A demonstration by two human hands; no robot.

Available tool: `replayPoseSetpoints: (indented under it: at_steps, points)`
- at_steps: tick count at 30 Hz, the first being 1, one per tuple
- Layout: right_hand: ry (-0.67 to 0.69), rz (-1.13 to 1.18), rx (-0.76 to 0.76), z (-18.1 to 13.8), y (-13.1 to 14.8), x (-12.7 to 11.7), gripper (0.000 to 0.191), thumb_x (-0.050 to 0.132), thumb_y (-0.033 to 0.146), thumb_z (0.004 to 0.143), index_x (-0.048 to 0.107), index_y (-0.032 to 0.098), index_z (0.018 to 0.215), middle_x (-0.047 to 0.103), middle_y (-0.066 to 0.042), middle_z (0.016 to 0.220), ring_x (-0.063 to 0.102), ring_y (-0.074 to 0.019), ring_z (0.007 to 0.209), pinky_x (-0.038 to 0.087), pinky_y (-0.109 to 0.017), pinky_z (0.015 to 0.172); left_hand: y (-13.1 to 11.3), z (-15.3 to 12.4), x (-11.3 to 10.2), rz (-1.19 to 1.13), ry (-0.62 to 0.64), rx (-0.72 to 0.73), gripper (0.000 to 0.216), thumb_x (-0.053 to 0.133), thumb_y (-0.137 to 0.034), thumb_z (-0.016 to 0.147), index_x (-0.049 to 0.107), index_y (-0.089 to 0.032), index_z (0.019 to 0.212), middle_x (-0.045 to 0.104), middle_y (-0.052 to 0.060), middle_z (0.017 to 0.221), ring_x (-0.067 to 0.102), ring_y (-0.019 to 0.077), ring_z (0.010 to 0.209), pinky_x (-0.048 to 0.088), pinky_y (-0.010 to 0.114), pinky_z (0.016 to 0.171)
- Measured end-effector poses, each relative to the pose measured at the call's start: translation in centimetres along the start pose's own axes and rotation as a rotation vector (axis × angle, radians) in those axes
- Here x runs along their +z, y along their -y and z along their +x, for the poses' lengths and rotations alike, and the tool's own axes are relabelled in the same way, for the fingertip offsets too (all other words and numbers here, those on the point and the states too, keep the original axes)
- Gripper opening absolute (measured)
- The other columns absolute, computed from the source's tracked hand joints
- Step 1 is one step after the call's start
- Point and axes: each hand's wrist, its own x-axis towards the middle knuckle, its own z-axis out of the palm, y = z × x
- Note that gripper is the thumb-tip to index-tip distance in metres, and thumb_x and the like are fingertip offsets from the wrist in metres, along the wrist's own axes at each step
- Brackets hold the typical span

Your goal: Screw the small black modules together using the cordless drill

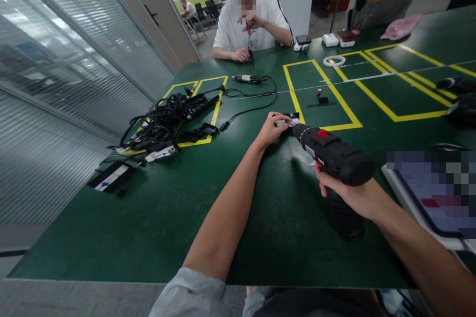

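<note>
While in right fingers (pixel 324 178), just one black drill (pixel 332 152).

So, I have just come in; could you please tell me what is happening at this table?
A person's right hand grips a black cordless drill, its front end pointed at a small black-and-white piece that the left hand holds on the green table. Whether the bit touches it, I cannot tell. Across the table, another person holds a red tool. A tangle of black cables lies to the left.
</note>
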Motion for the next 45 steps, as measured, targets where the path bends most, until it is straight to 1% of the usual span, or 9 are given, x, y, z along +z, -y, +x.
replayPoseSetpoints:
  at_steps: [7,11,15,19,27,34,37,41,45]
  points:
    - [-0.001,-0.017,-0.002,-0.04,0.27,-0.07,0.034,0.056,0.037,0.084,0.057,0.022,0.054,0.066,-0.003,0.069,0.063,-0.0214,0.072,0.046,-0.037,0.072,0.14,0.04,0.03,-0.002,-0.003,0.006,0.023,0.061,-0.024,0.081,0.07,-0.018,0.101,0.053,0.007,0.103,0.049,0.0183,0.106,0.039,0.033,0.099]
    - [0.011,-0.007,-0.025,0.01,0.18,-0.06,0.032,0.055,0.038,0.085,0.057,0.022,0.057,0.065,-0.002,0.067,0.063,-0.02,0.07,0.047,-0.035,0.07,0.27,0.07,0.06,0.001,0.005,0.009,0.023,0.061,-0.024,0.08,0.07,-0.018,0.101,0.053,0.007,0.103,0.048,0.019,0.108,0.039,0.033,0.1]
    - [0.006,-0.029,-0.041,0.11,-0.2,0.05,0.035,0.055,0.04,0.085,0.056,0.022,0.055,0.063,-0.001,0.065,0.061,-0.0186,0.066,0.045,-0.035,0.071,0.39,0.04,0.08,0.019,0.004,-0.01,0.024,0.061,-0.024,0.081,0.07,-0.019,0.102,0.052,0.007,0.105,0.049,0.0188,0.109,0.039,0.033,0.101]
    - [0.01,-0.03,-0.047,0.12,-0.39,0.12,0.035,0.054,0.039,0.086,0.057,0.022,0.055,0.064,-0.002,0.067,0.062,-0.0198,0.071,0.044,-0.035,0.075,0.45,-0.01,0.06,0.005,0.005,-0.009,0.023,0.061,-0.025,0.081,0.071,-0.019,0.102,0.052,0.007,0.105,0.049,0.0183,0.109,0.039,0.032,0.101]
    - [0.013,-0.029,-0.017,-0.12,0.46,0.05,0.036,0.053,0.038,0.086,0.055,0.022,0.054,0.063,-0.001,0.065,0.061,-0.0193,0.07,0.044,-0.035,0.075,0.19,-0.02,-0.05,-0.014,0.003,-0.017,0.024,0.062,-0.025,0.08,0.071,-0.019,0.101,0.051,0.007,0.104,0.049,0.0186,0.11,0.038,0.032,0.101]
    - [0.025,0.03,0.028,-0.07,-0.22,0.01,0.029,0.055,0.042,0.086,0.06,0.022,0.066,0.065,-0.002,0.067,0.064,-0.0226,0.076,0.045,-0.038,0.077,0.16,-0.03,0.06,-0.013,0.001,-0.029,0.024,0.061,-0.025,0.08,0.07,-0.019,0.101,0.051,0.006,0.106,0.049,0.0181,0.109,0.038,0.032,0.102]
    - [0.055,0.038,0.012,-0.01,-0.43,-0.05,0.029,0.055,0.042,0.087,0.06,0.022,0.066,0.065,-0.003,0.068,0.064,-0.0228,0.074,0.046,-0.039,0.076,0.06,0.0,0.05,-0.007,0.003,-0.044,0.024,0.061,-0.025,0.081,0.07,-0.019,0.102,0.05,0.007,0.106,0.049,0.0184,0.11,0.039,0.033,0.102]
    - [0.027,0.05,-0.006,-0.08,-0.21,0.01,0.027,0.053,0.04,0.088,0.061,0.022,0.071,0.064,-0.002,0.065,0.063,-0.0222,0.072,0.046,-0.04,0.078,-0.08,0.02,-0.01,-0.004,0.012,-0.047,0.024,0.06,-0.024,0.081,0.07,-0.019,0.102,0.051,0.007,0.106,0.048,0.0189,0.112,0.038,0.033,0.102]
    - [0.014,0.011,-0.015,-0.18,0.03,0.04,0.032,0.055,0.04,0.087,0.057,0.022,0.061,0.064,-0.002,0.066,0.062,-0.0215,0.072,0.045,-0.039,0.079,-0.08,0.01,-0.04,0.001,0.012,-0.043,0.024,0.061,-0.025,0.08,0.07,-0.019,0.102,0.052,0.007,0.106,0.049,0.0192,0.111,0.039,0.034,0.102]
